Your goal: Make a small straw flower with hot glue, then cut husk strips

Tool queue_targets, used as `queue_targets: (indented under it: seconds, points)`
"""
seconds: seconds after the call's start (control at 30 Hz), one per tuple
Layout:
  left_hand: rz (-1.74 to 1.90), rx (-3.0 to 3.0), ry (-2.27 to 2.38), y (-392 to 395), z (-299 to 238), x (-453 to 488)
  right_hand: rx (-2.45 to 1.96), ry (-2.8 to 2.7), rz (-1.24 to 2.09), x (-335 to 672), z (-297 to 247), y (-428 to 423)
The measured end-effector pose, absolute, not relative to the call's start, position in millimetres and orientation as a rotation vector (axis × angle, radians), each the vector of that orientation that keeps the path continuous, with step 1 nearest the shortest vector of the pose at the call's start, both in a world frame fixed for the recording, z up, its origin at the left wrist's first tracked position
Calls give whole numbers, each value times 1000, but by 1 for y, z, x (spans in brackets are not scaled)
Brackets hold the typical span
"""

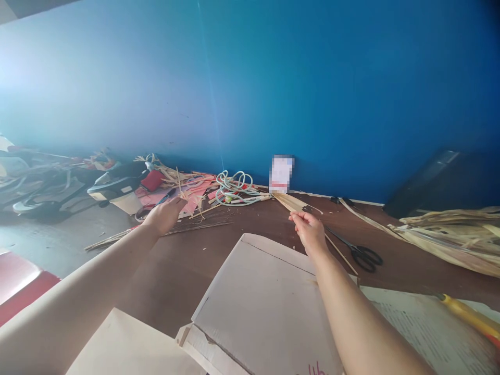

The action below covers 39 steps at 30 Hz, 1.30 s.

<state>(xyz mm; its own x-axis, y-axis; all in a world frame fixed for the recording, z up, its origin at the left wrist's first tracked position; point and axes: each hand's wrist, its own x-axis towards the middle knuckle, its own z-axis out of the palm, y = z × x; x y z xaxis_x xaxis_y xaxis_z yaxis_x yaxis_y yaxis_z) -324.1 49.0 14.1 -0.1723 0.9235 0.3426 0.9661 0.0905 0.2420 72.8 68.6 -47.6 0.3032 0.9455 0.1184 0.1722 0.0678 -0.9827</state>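
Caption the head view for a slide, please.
Left hand by pink sheets, right hand at pale strips, black scissors nearby.

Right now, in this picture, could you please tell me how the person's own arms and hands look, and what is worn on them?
Both forearms are bare as far as the picture shows them, with no sleeve in view. The left hand and the right hand wear no gloves. I see no watch, ring or marking on either.
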Motion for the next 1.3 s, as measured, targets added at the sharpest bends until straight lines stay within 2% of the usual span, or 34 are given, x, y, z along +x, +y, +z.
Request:
queue_targets:
  seconds: [0.1,0.2,0.3,0.47,0.6,0.73,0.87,0.97,1.13,1.3]
  points:
    - [-232,-2044,-2077,43,20,-330,-1392,-1121,823,72,-47,69]
    - [-231,-1918,-2048,38,27,-333,-1390,-1120,830,73,-47,69]
    - [-463,-1854,-2148,37,33,-324,-1382,-1117,836,74,-48,69]
    - [-1158,-1903,-2347,38,51,-258,-1365,-1081,833,74,-49,69]
    - [-1612,-2149,-2076,30,73,-170,-1343,-1028,827,73,-49,70]
    - [-1797,-2371,-1774,31,82,-91,-1332,-983,830,73,-50,72]
    - [-2090,-2402,-1966,49,56,-45,-1313,-996,845,74,-51,71]
    - [-2278,-2065,-2309,61,27,-29,-1304,-1025,849,76,-51,69]
    - [-2326,-1972,-2332,63,-11,-20,-1267,-1058,889,77,-47,65]
    - [-2145,-2099,-2190,64,-32,-24,-1213,-1044,949,77,-44,63]
